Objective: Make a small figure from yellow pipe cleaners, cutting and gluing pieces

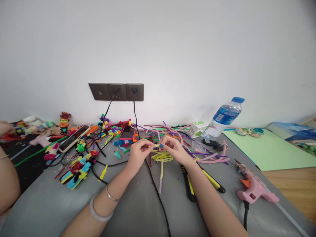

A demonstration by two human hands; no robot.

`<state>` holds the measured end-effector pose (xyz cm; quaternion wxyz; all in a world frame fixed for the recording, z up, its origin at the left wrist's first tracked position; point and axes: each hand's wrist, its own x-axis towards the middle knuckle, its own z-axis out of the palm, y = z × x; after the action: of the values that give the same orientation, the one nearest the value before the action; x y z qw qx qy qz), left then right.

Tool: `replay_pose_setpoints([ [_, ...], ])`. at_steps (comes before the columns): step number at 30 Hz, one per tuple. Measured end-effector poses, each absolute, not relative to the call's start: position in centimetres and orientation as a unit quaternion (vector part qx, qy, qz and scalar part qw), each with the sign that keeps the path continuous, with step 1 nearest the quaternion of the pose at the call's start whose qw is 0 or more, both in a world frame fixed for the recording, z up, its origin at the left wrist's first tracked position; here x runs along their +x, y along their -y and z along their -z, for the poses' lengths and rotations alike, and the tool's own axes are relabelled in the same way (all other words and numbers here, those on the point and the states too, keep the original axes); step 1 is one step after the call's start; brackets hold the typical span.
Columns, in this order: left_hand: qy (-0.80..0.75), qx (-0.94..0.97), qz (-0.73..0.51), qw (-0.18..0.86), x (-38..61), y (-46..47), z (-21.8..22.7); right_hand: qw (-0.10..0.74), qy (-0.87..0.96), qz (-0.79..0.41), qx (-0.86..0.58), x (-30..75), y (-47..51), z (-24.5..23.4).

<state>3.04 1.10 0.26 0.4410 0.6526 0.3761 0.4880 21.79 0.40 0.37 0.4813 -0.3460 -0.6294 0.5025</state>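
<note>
Over the table (133, 210), nearer its far edge, the left hand (139, 151) and right hand (174, 148) pinch a short yellow piece (157, 145) between nearly closed fingers (apparently shaping it), the next move wanting steady grips.

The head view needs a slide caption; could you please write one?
Left hand and right hand hold a small yellow piece near yellow pipe cleaners, a pink glue gun at right.
</note>
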Motion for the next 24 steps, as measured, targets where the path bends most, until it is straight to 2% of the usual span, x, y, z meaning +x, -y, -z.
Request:
replay_pose_setpoints([
  [11, -0.363, 0.742, -0.47, 0.311, 2.78, -1.01, -0.15, 0.426, 0.605, -0.538, -0.402, 22.13, -0.57, -0.08],
  [14, -0.366, 0.734, -0.468, 0.328, 2.78, -1.06, -0.15, 0.434, 0.613, -0.528, -0.396, 22.1, -0.53, -0.17],
  [19, -0.385, 0.669, -0.483, 0.413, 2.88, -1.27, -0.2, 0.499, 0.638, -0.446, -0.381, 21.93, -0.63, -0.06],
  [24, -0.385, 0.637, -0.478, 0.466, 3.02, -1.3, -0.18, 0.5, 0.671, -0.385, -0.389, 22.12, -0.82, 0.1],
])
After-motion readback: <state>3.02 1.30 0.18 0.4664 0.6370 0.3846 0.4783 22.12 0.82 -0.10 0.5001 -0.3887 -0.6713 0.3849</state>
